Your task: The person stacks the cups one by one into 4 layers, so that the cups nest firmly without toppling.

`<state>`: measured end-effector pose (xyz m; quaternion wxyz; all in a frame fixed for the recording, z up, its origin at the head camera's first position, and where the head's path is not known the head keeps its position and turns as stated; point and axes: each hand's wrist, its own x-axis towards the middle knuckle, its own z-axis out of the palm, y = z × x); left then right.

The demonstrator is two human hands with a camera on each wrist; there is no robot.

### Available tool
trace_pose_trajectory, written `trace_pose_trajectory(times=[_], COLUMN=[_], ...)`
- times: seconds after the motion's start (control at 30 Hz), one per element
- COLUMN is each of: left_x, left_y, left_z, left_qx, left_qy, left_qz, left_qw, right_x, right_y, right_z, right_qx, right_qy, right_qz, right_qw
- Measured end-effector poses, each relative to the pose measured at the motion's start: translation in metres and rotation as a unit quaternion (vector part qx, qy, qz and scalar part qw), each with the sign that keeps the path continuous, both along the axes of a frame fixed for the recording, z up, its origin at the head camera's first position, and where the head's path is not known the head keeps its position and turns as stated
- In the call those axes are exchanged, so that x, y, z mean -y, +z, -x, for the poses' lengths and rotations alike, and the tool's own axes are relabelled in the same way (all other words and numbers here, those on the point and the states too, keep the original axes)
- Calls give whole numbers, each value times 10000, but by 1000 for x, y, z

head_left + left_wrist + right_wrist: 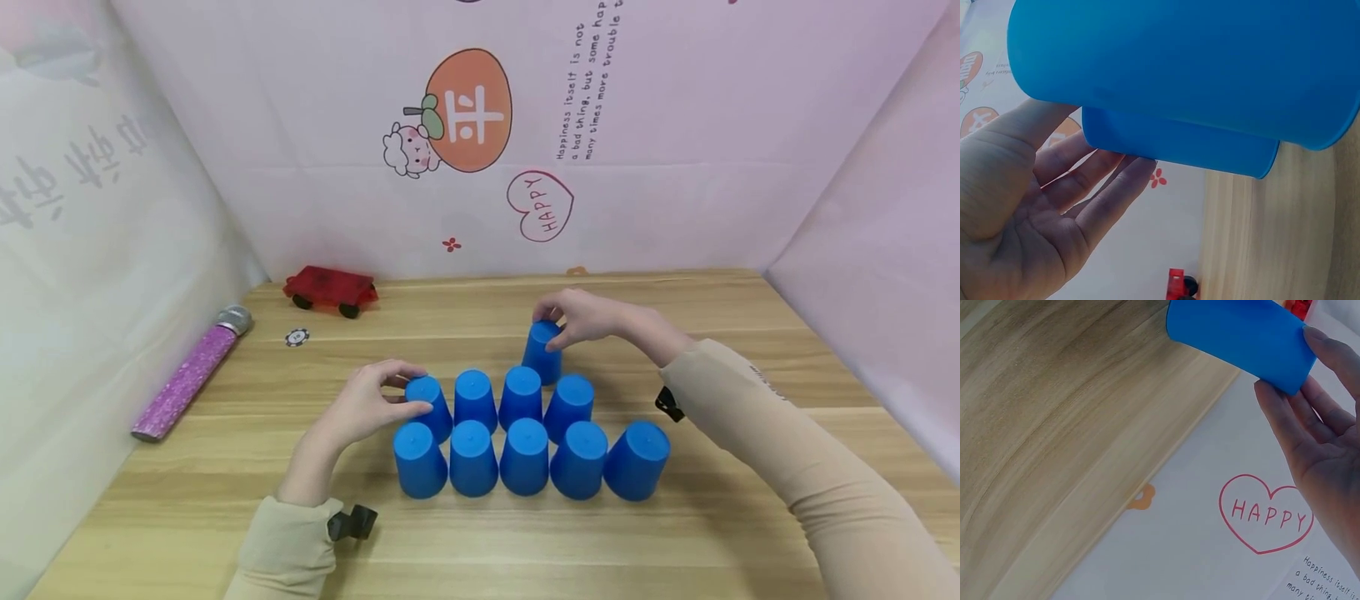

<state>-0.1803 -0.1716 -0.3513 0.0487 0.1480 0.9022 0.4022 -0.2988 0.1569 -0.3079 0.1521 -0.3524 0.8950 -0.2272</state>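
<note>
Blue cups, ten in all, sit upside down on the wooden table [187,508], their closed ends up. Five make the front row [524,458]; just behind it is a second row [474,400] of four. The tenth, the back cup [542,354], is behind the gap between the third and fourth cups of the second row, counted from the left; whether its rim touches the table I cannot tell, since nearer cups cover it.

The right hand [588,317] pinches the back cup near its top, thumb on one side and fingers on the other. The left hand [367,404] has thumb and fingers about the left cup [438,417] of the second row, pinching it near the top; in the left wrist view a nearer cup hides part of that hold.

Beige sleeves [288,537] cover both forearms, with a black mount [352,523] at each wrist. Toward the table's left side lies a purple glittery mic [187,379] with a grey head. Near it is a chip [297,337], and just behind that a red cart [330,287] with black wheels. White cloth [337,125] rises behind the table, printed with an orange fruit [487,92] and a heart [540,187] reading "HAPPY".
</note>
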Motion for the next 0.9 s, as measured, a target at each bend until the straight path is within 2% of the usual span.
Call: trace_pose_trajectory(times=[0.57,0.9], left_x=[0,-1], left_y=[-4,0], left_z=[-5,-3], left_qx=[-24,-143], left_qy=[-69,-128], left_qz=[-45,20], left_qw=[10000,9998], right_x=[-4,-25], right_y=[-4,8], right_z=[-4,-10], right_qx=[58,-435], right_qy=[-104,-253], right_qz=[38,423], right_qw=[9999,9978])
